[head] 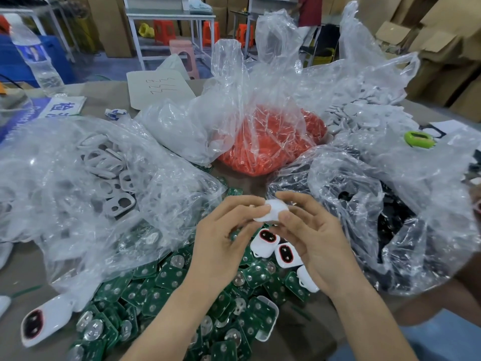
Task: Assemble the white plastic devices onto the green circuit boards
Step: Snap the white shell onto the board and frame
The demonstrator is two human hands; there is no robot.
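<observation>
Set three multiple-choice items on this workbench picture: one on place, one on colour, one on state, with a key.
1. Where do the green circuit boards lie?
A. on a shelf
B. heaped on the table
C. on the floor

2. What colour are the parts in the middle bag?
A. blue
B. yellow
C. red

3. The white plastic device is:
A. pinched between the left hand and right hand
B. lying untouched
C. taped shut

Key:
1 B, the boards spread across the tabletop.
2 C, red shows through the clear plastic.
3 A, fingers of both hands close on it.

Left grip [221,238] and right grip [317,238] meet, fingers curled, pinching.
</observation>
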